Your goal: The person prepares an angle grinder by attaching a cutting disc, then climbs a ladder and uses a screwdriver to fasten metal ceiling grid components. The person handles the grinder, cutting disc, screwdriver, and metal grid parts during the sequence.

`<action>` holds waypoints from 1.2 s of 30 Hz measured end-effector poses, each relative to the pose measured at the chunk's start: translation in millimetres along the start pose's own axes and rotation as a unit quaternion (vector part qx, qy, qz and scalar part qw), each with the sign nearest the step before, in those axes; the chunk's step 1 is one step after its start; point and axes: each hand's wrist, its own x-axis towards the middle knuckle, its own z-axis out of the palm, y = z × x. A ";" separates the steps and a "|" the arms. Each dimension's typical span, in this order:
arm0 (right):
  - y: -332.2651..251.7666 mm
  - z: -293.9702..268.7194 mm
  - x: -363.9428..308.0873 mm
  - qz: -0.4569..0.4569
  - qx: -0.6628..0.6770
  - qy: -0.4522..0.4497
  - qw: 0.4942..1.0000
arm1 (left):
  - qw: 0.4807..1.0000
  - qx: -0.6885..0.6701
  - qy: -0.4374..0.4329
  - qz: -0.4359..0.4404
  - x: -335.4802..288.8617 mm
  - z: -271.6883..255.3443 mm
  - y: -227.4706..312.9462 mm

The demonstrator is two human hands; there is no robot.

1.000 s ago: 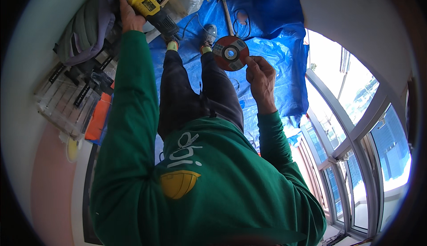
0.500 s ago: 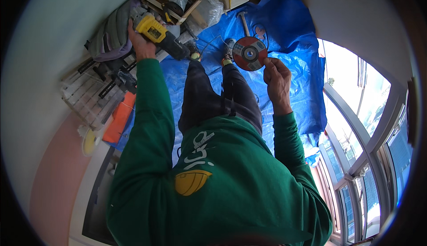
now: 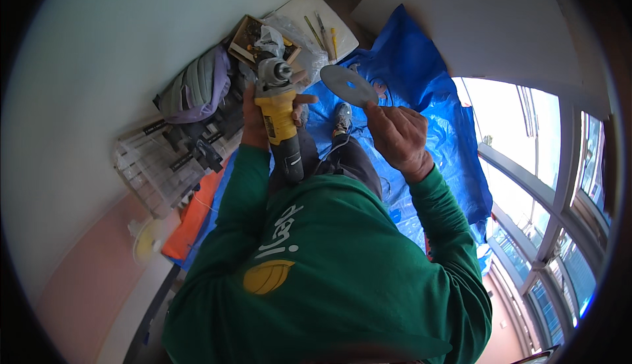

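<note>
My left hand point(image 3: 254, 120) is wrapped around a yellow and black angle grinder point(image 3: 280, 115), its fingertips showing past the tool's far side. The grinder stands nearly upright in the picture, its grey metal head and bare spindle point(image 3: 282, 71) turned up, with no disc on it. Between thumb and fingers, my right hand point(image 3: 397, 137) pinches the edge of a thin cutting disc point(image 3: 334, 81). A plain grey face of the disc shows, with a hole in its middle. Disc and spindle are a short way apart.
Blue tarp point(image 3: 424, 61) covers the floor around my feet. Ahead to the left are a wooden box point(image 3: 238, 52) of tools and a white board point(image 3: 299, 8) bearing several slim hand tools. A grey and purple bag point(image 3: 191, 90) and a clear plastic case point(image 3: 141, 166) line the left wall. Windows point(image 3: 513, 123) fill the right.
The grinder has come toward my middle and turned head up. My right hand has brought the disc left and flipped it from its red label side to the grey one.
</note>
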 end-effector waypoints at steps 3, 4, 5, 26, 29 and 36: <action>-22.7 -1.8 5.8 -0.058 -0.034 -0.026 0.997 | 0.996 -0.012 -0.087 -0.021 18.6 28.9 6.4; -34.1 0.1 4.2 -0.060 -0.045 -0.032 0.997 | 0.993 -0.014 -0.113 -0.033 22.4 35.3 8.6; -46.8 2.6 1.3 -0.056 -0.057 -0.040 0.996 | 0.989 -0.008 -0.135 -0.053 23.9 40.1 10.4; -249.2 -67.3 -212.5 0.494 0.296 0.627 0.525 | 0.868 0.215 -0.204 -0.399 27.0 133.7 -171.5; -278.1 -82.2 -261.6 0.458 0.366 0.639 0.497 | 0.845 0.171 -0.213 -0.460 7.3 150.0 -240.6; -319.4 -98.6 -332.4 0.503 0.328 0.626 0.498 | 0.785 0.123 -0.245 -0.555 -53.5 157.6 -383.7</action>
